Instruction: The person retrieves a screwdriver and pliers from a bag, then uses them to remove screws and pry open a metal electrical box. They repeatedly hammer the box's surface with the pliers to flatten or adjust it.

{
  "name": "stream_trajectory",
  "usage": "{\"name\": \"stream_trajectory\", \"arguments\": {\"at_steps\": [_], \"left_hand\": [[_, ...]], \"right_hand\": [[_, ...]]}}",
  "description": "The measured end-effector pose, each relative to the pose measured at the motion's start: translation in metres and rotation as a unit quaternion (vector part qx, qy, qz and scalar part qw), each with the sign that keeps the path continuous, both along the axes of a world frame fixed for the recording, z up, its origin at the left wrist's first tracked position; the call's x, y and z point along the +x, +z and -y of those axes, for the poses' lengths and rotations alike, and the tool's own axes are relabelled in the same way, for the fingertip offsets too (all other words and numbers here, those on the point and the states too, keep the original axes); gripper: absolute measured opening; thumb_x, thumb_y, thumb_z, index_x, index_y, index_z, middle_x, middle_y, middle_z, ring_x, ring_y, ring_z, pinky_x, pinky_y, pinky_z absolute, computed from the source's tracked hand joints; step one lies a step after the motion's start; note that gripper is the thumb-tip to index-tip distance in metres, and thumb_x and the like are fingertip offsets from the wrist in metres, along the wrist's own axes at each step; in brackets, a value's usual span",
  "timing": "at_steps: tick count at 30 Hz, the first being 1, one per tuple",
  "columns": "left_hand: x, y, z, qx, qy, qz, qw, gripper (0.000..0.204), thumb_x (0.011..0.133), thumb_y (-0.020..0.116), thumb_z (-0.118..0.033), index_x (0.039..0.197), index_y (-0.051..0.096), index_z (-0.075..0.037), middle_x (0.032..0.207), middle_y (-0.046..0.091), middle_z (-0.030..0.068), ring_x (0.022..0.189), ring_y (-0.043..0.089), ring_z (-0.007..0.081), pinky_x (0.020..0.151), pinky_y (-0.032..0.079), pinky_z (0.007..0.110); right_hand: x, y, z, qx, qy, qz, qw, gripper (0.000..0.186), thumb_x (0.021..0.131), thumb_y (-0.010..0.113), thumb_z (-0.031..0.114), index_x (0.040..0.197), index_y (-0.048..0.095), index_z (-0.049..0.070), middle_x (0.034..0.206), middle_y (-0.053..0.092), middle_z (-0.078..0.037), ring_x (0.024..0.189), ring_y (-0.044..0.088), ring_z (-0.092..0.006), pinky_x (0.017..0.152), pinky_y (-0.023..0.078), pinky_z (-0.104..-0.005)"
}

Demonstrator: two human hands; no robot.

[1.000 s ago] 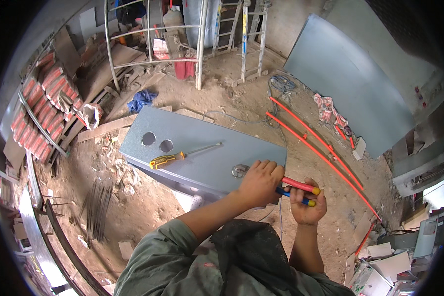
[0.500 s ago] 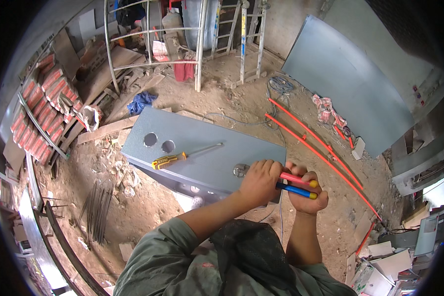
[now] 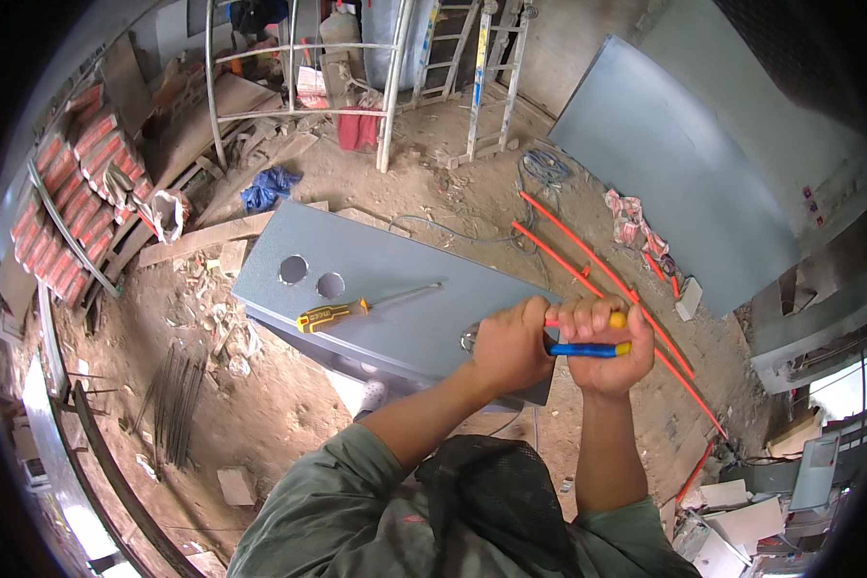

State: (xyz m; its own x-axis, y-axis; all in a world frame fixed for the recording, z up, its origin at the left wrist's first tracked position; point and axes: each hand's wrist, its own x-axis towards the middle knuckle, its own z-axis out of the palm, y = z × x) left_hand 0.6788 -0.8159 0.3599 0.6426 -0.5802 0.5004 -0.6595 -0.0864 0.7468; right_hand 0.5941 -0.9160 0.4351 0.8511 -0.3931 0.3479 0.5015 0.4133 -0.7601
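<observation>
A pair of pliers (image 3: 588,351) with one red and one blue handle, both yellow-ended, is held over the right part of a grey metal box (image 3: 385,260). My right hand (image 3: 612,361) is closed round both handles. My left hand (image 3: 512,349) is closed over the head end of the pliers, so the jaws are hidden. A round metal piece (image 3: 468,337) shows at the left edge of my left hand; what it is I cannot make out. A yellow-and-black screwdriver (image 3: 333,314) lies on the box, beside two round holes (image 3: 294,270) cut in its top.
Orange tubes (image 3: 607,289) lie on the dirt floor to the right. Metal rods (image 3: 175,405) lie at the left, below stacked red-and-white bags (image 3: 77,193). A ladder (image 3: 486,87) and a pipe frame (image 3: 387,96) stand behind. A large grey panel (image 3: 674,173) leans at the right.
My right fingers have closed round the pliers' handles, which have come nearer together. My left hand keeps its hold. The view has shifted slightly.
</observation>
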Motion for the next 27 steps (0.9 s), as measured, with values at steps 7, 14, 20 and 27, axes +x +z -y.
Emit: {"name": "stream_trajectory", "arguments": {"at_steps": [7, 14, 20, 27], "left_hand": [[0.028, 0.024, 0.001, -0.016, 0.051, -0.171, 0.984, 0.039, 0.079, 0.074, -0.009, 0.11, 0.051, -0.005, 0.093, 0.071, 0.0213, 0.084, 0.07, 0.0474, 0.075, 0.055, 0.057], [0.002, 0.006, 0.002, 0.001, 0.025, -0.017, 1.0, 0.032, 0.077, 0.073, -0.01, 0.102, 0.054, -0.007, 0.087, 0.068, 0.0168, 0.079, 0.07, 0.0424, 0.073, 0.055, 0.053], [-0.026, -0.022, -0.004, 0.005, -0.05, 0.185, 0.981, 0.026, 0.075, 0.072, -0.01, 0.094, 0.055, -0.01, 0.084, 0.062, 0.0117, 0.074, 0.067, 0.0349, 0.07, 0.053, 0.046], [0.0, 0.001, 0.0, -0.007, 0.01, -0.055, 0.998, 0.037, 0.076, 0.078, -0.015, 0.105, 0.056, -0.006, 0.092, 0.069, 0.0157, 0.084, 0.07, 0.0401, 0.074, 0.056, 0.05]], "right_hand": [[0.074, 0.039, 0.007, -0.051, 0.066, -0.111, 0.99, 0.044, 0.107, 0.045, 0.044, 0.087, 0.057, 0.006, 0.077, 0.055, -0.007, 0.078, 0.054, -0.0249, 0.084, 0.046, -0.0499], [0.01, 0.015, 0.0, -0.024, 0.033, -0.008, 0.999, 0.042, 0.105, 0.046, 0.044, 0.085, 0.054, 0.008, 0.078, 0.052, -0.006, 0.082, 0.052, -0.0238, 0.093, 0.045, -0.0469], [-0.064, -0.064, 0.003, -0.012, -0.026, 0.102, 0.994, 0.04, 0.102, 0.046, 0.046, 0.084, 0.055, 0.011, 0.079, 0.054, -0.006, 0.082, 0.053, -0.0253, 0.102, 0.043, -0.0516], [0.01, 0.003, 0.003, 0.033, 0.042, -0.013, 0.998, 0.044, 0.109, 0.044, 0.044, 0.083, 0.052, 0.01, 0.076, 0.051, -0.005, 0.078, 0.05, -0.0223, 0.088, 0.044, -0.0464]]}}
